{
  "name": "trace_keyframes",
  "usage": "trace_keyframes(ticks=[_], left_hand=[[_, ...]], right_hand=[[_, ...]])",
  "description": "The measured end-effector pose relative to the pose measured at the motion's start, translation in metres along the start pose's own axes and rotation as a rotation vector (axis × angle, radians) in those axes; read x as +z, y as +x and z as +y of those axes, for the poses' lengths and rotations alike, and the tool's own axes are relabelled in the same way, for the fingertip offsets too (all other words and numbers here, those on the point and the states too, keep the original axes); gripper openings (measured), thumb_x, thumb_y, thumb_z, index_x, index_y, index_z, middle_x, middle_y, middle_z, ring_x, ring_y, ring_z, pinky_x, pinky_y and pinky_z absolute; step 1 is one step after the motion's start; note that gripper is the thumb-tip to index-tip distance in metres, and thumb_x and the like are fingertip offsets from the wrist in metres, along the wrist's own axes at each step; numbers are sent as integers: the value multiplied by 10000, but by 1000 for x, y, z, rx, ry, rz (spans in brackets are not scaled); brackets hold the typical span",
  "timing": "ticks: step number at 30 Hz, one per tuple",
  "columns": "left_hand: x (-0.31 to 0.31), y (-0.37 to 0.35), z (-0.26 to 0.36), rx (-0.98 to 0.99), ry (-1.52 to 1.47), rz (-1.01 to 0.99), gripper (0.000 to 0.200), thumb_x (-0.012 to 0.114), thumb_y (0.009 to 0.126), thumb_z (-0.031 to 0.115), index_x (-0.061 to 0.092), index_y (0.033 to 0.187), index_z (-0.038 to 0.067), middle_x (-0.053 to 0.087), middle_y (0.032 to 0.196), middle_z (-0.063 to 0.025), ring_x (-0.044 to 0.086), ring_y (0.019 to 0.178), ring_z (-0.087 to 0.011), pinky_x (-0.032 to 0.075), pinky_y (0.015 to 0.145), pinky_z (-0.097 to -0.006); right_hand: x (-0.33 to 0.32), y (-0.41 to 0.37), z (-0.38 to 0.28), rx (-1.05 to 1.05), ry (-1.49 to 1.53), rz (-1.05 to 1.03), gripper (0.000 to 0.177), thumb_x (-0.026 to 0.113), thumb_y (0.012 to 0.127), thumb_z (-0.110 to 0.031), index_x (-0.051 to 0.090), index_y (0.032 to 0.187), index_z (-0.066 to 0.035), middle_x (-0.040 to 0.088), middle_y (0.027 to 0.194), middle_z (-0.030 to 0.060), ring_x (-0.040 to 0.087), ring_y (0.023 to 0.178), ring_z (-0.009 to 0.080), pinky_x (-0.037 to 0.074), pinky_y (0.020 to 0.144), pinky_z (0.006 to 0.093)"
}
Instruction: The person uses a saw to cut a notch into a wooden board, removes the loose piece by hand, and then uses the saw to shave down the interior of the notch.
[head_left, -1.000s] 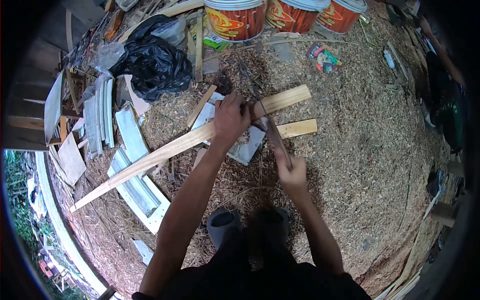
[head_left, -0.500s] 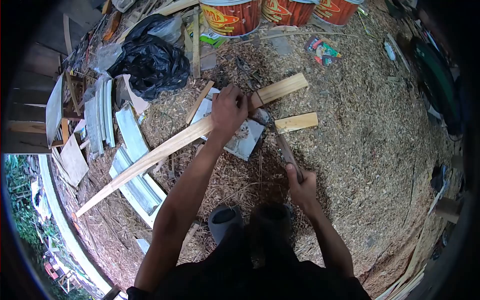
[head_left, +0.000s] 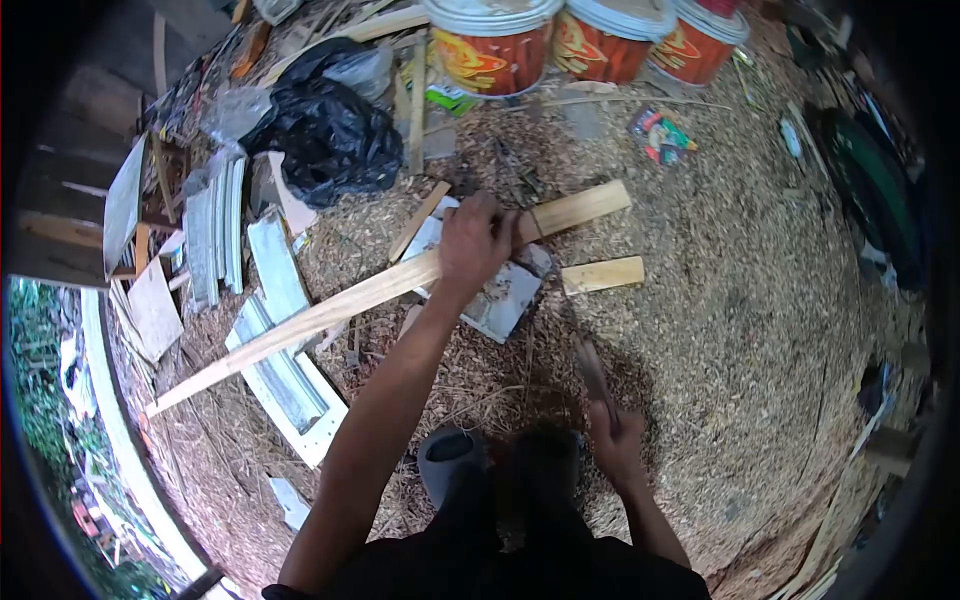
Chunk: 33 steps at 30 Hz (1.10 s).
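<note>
A long, pale wooden board (head_left: 330,312) lies slantwise across a broken white block (head_left: 500,303). My left hand (head_left: 476,243) is closed round the board near its upper right part. Lower right, my right hand (head_left: 614,436) grips the wooden handle of a tool (head_left: 592,372). The tool's thin dark part reaches up toward the board and is blurred, so I cannot make out its exact shape. A short wooden piece (head_left: 603,275) lies on the shavings just right of the block.
Several buckets (head_left: 495,58) line the top edge. A black plastic bag (head_left: 325,135) lies at the upper left. Pale curved panels (head_left: 285,375) rest under the board's left part. Wood shavings (head_left: 740,380) cover the ground. My feet (head_left: 452,455) are at the bottom centre.
My right hand has moved down and slightly right with the tool. My left hand still holds the board. The whole view has shifted a little, with more of the buckets showing.
</note>
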<state>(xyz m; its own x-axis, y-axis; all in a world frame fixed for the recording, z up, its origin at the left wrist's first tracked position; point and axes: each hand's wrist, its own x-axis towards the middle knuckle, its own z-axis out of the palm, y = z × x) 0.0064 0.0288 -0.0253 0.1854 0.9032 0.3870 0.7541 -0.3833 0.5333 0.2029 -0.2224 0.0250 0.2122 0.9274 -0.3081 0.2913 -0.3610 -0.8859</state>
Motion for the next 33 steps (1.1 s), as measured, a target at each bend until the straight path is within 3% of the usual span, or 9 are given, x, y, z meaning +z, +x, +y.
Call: trace_keyframes(ticks=[8,12,17,20,22,23,25,28,33], left_hand=[[0,0,6,-29,14,-32,186,612,835,188,527,758,42,536,764,-103,549,766,-310,372,700,-408],[-1,-2,6,-33,43,-47,196,613,840,204,536,756,44,540,767,-99,548,757,-305,367,694,-399],[-1,-3,7,-51,-4,-17,194,611,845,198,538,753,44,538,762,-87,549,757,-297,372,703,-403],[0,-4,5,-37,-52,-36,184,611,844,185,537,753,43,535,763,-82,548,761,-295,377,710,-410],[0,-1,4,-20,-25,-7,168,612,834,170,534,755,43,536,768,-83,546,767,-297,376,709,-409],[-1,-1,4,-13,-23,-11,168,612,834,170,534,755,43,536,768,-83,546,767,-297,376,709,-409],[-2,-1,5,-24,-5,-34,145,612,818,153,534,763,44,535,771,-86,546,777,-300,376,705,-410],[-1,-1,6,-28,10,-6,131,612,807,148,536,772,47,536,778,-92,548,788,-300,375,708,-414],[-2,-2,4,-21,-19,7,196,615,842,211,546,765,44,548,773,-93,554,754,-308,376,709,-417]], right_hand=[[64,137,-58,-52,26,37,543,538,938,-339,426,506,-29,324,449,-14,320,411,89,262,404,312],[49,107,-45,-26,48,-3,523,544,936,-339,457,530,-20,341,444,-4,333,407,91,277,404,313],[1,-20,15,89,1,33,463,569,918,-265,507,537,-9,383,446,-21,383,429,57,291,409,279],[7,-6,12,139,35,56,473,581,913,-283,501,538,-7,382,453,-20,365,434,53,277,411,279],[24,42,17,-10,-75,64,484,585,915,-300,485,539,-11,377,462,-22,349,443,60,264,413,285],[37,73,-9,74,96,14,512,567,926,-335,468,540,-12,373,467,-24,346,445,74,262,412,299],[52,126,-68,41,-57,-11,523,537,940,-350,468,547,-11,369,467,-26,343,444,81,263,412,307],[54,134,-64,-16,39,-42,524,524,943,-360,471,556,-10,353,473,-33,333,448,74,260,411,306],[5,5,0,86,2,28,460,584,908,-309,529,565,-9,435,481,-27,397,467,52,295,415,274]])
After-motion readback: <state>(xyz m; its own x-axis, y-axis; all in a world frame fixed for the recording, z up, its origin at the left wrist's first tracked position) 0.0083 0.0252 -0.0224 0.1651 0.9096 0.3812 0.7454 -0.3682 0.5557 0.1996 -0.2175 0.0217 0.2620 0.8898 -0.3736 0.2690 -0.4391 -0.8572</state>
